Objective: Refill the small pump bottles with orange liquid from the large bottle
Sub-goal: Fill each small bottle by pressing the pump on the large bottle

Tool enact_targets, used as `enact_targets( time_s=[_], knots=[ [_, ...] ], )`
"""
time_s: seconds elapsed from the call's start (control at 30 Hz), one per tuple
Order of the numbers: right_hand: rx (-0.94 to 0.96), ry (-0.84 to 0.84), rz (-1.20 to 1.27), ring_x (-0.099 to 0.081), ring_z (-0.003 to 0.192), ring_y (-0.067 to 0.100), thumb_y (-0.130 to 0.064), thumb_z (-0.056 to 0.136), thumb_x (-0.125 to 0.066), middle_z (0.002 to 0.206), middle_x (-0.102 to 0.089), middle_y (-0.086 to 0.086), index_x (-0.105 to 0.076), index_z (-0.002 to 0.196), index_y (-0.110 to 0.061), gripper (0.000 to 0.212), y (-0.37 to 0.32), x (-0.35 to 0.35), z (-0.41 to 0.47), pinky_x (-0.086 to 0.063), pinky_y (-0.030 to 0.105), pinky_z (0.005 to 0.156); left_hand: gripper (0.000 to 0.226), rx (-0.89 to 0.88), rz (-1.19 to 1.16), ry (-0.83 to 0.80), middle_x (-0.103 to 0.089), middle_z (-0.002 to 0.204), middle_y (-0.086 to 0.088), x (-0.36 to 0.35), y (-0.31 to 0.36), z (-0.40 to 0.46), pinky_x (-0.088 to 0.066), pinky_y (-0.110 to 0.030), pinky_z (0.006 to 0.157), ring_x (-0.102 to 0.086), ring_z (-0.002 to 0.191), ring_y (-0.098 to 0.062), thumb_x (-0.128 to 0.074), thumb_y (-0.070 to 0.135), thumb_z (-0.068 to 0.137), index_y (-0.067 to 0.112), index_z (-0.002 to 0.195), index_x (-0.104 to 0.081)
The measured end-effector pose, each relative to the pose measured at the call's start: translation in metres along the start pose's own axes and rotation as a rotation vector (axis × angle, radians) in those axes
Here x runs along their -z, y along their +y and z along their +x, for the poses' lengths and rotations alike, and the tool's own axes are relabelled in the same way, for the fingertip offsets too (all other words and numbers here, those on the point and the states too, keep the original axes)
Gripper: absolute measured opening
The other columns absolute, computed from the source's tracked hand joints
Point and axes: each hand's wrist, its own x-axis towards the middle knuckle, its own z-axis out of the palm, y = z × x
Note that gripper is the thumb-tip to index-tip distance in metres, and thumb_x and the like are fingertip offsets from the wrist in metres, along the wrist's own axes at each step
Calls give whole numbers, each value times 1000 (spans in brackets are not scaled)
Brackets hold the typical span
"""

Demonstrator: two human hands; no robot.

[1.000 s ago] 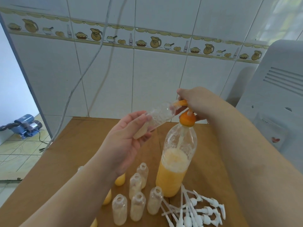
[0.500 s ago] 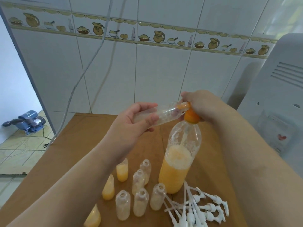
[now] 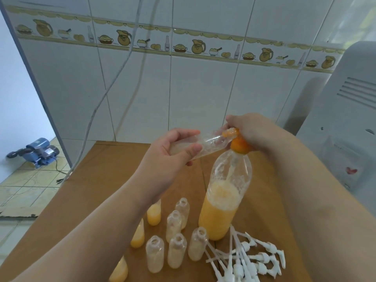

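Item: refill station, mid-fill.

Left hand: fingers and thumb curled round a small clear bottle, held nearly level, mouth turned toward the right hand.

Right hand: closed over the orange pump top of the large bottle; whether the top is being pressed cannot be told. The orange spout tip is seen at the small bottle's mouth.

Large bottle: upright below the right hand, roughly half full of orange liquid, foam above it.

Below the left hand: five small open bottles, apparently unfilled, and beside them, toward the left forearm, several partly filled ones. Below the right forearm: a heap of white pump heads.

Risks, as judged:
- Liquid may be lost over the table if the spout slips from the narrow mouth.
- With the small bottle held so flat, its contents may run back out as the level rises.
- The tall bottle may be tipped by sideways pressure on its top, and the open bottles at its foot knocked over.
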Motion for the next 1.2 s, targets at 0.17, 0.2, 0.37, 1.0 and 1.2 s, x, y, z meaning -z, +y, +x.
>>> enact_targets(
  time_s=[0.17,0.2,0.37,1.0,1.2],
  knots=[
    [-16,26,63,-59,81,18,-40,98,-41,78,-63,-3,-59,99,-18,28,-5,14,-7,-49,32,74,25,-88,116,-25,-62,102,13,-3,14,3,-53,-16,70,-63,81,-4,-64,27,84,32,109,-62],
    [-8,41,64,-60,83,20,-40,98,-40,85,-63,1,-58,103,-19,28,-6,14,-8,-48,31,72,26,-103,116,-17,-63,101,13,-2,17,3,-51,-14,68,-62,80,-2,-65,26,83,32,109,-63],
    [-44,63,-50,-62,77,24,-24,101,-37,99,-64,15,-58,109,-3,30,-8,4,-9,-54,36,73,30,-77,139,-4,-64,97,15,-2,11,2,-49,-11,67,-61,77,4,-70,31,75,34,105,-65],
    [-47,66,-23,-58,93,27,-29,100,-37,108,-63,18,-64,106,-8,35,-15,5,-14,-47,48,94,39,-110,188,13,-64,102,18,0,15,-2,-53,-21,84,-61,93,4,-70,40,68,37,106,-64],
    [-46,111,13,-57,80,25,-35,98,-37,87,-60,11,-62,77,-14,39,-13,2,-9,-49,47,89,33,-115,192,38,-66,103,14,2,12,2,-53,-20,82,-63,93,0,-74,31,75,33,107,-65]
  ],
)
